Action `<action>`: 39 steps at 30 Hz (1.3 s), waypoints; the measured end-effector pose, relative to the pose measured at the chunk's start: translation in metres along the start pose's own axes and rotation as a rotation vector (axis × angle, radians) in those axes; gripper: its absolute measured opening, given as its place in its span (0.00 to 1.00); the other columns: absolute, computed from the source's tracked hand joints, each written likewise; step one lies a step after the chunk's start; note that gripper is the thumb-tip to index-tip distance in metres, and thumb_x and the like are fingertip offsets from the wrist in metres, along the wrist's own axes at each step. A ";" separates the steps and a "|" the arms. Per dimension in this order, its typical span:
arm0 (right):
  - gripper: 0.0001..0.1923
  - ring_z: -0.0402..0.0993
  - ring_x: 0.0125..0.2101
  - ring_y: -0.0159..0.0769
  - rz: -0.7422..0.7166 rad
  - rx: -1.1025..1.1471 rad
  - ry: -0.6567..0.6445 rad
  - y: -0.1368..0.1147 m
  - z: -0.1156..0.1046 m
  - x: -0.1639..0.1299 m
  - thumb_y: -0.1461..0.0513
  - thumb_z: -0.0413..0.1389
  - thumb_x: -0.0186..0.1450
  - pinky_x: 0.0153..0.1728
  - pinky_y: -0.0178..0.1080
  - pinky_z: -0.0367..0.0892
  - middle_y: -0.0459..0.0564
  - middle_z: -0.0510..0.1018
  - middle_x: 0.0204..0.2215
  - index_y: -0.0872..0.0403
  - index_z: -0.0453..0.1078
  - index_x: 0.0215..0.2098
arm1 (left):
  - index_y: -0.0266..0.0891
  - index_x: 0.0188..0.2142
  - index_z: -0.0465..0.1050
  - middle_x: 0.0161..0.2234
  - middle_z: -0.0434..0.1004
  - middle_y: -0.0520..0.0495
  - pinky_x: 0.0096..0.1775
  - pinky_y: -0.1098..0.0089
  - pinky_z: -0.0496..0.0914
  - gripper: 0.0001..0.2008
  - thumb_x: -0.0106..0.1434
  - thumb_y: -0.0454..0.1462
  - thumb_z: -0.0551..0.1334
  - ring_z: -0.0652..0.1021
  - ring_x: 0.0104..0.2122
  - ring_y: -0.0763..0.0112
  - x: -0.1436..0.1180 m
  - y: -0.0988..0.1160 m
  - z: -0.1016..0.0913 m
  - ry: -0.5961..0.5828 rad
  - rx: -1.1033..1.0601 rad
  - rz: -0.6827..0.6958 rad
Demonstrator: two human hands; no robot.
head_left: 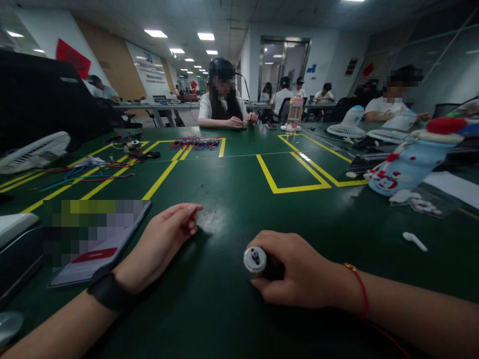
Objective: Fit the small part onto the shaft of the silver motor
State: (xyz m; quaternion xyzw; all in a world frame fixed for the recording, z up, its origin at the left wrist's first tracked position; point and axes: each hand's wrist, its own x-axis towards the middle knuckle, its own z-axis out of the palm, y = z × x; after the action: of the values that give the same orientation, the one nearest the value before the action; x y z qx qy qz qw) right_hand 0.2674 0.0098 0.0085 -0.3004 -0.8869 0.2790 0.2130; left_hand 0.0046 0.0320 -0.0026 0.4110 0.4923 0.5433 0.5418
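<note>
My right hand (295,269) is wrapped round a dark cylinder that looks like a small motor (255,260). Its round silver end, with a short stub in the middle and small dark holes, points toward me; the rest is hidden by my fingers. To the left, my left hand (168,237) is held above the green table (217,309), thumb and fingers pinched together. Whatever may be between those fingertips is too small to make out. Beside that forearm lies a phone or tablet (132,237) with a partly blurred screen.
Coloured wires (90,172) and a bundle of red and blue wires (196,143) lie farther back. Yellow tape (275,190) marks the table. At right are a light-blue bottle (411,159), a white earbud (415,241) and white fans (346,127). A co-worker (222,107) sits opposite.
</note>
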 end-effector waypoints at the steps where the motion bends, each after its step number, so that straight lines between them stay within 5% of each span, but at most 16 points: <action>1: 0.15 0.68 0.33 0.35 0.002 0.004 0.000 0.000 0.000 0.000 0.62 0.60 0.56 0.32 0.36 0.63 0.48 0.74 0.37 0.54 0.69 0.42 | 0.36 0.36 0.77 0.28 0.68 0.52 0.29 0.76 0.67 0.08 0.61 0.39 0.65 0.68 0.27 0.75 0.000 0.000 0.000 0.002 -0.001 -0.002; 11: 0.15 0.68 0.34 0.34 0.005 -0.001 -0.007 0.000 -0.001 0.001 0.62 0.60 0.57 0.33 0.36 0.63 0.47 0.74 0.37 0.54 0.68 0.42 | 0.39 0.34 0.77 0.32 0.73 0.50 0.38 0.70 0.69 0.07 0.58 0.40 0.65 0.73 0.33 0.69 -0.006 0.001 0.006 0.036 0.209 0.087; 14: 0.16 0.68 0.33 0.33 0.004 -0.006 -0.004 0.000 -0.001 0.000 0.62 0.60 0.56 0.33 0.35 0.62 0.46 0.74 0.37 0.54 0.68 0.42 | 0.43 0.37 0.78 0.40 0.74 0.48 0.46 0.65 0.66 0.05 0.61 0.39 0.64 0.72 0.42 0.62 -0.022 0.006 0.017 -0.142 0.660 0.337; 18: 0.15 0.67 0.31 0.32 -0.001 -0.023 0.003 0.001 0.001 0.000 0.62 0.60 0.56 0.31 0.34 0.61 0.46 0.73 0.36 0.54 0.68 0.42 | 0.51 0.45 0.74 0.46 0.69 0.51 0.49 0.65 0.64 0.10 0.65 0.37 0.60 0.71 0.47 0.65 -0.045 0.011 0.034 -0.338 0.807 0.506; 25: 0.12 0.65 0.29 0.31 -0.023 -0.038 0.007 0.003 0.005 0.001 0.62 0.59 0.56 0.28 0.33 0.58 0.44 0.71 0.32 0.54 0.67 0.38 | 0.53 0.39 0.77 0.42 0.67 0.53 0.45 0.69 0.66 0.08 0.65 0.35 0.62 0.71 0.44 0.68 -0.053 0.013 0.053 -0.414 0.731 0.493; 30: 0.15 0.66 0.30 0.31 -0.012 -0.019 0.007 0.003 0.003 0.000 0.62 0.60 0.56 0.30 0.33 0.60 0.45 0.72 0.35 0.53 0.68 0.41 | 0.50 0.37 0.78 0.38 0.67 0.53 0.42 0.69 0.65 0.06 0.64 0.38 0.62 0.72 0.40 0.69 -0.044 0.017 0.038 -0.378 0.678 0.429; 39: 0.16 0.67 0.31 0.32 -0.001 -0.002 0.003 0.003 0.001 -0.001 0.63 0.61 0.55 0.31 0.34 0.61 0.45 0.73 0.35 0.54 0.69 0.42 | 0.52 0.35 0.81 0.40 0.69 0.51 0.46 0.64 0.63 0.05 0.62 0.40 0.65 0.69 0.43 0.64 -0.025 0.005 0.018 -0.689 0.988 0.382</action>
State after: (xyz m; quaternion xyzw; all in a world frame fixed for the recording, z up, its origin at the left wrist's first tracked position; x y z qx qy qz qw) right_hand 0.2689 0.0109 0.0055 -0.3007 -0.8870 0.2775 0.2139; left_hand 0.0232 0.0094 0.0073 0.8447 0.4002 0.1754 0.3091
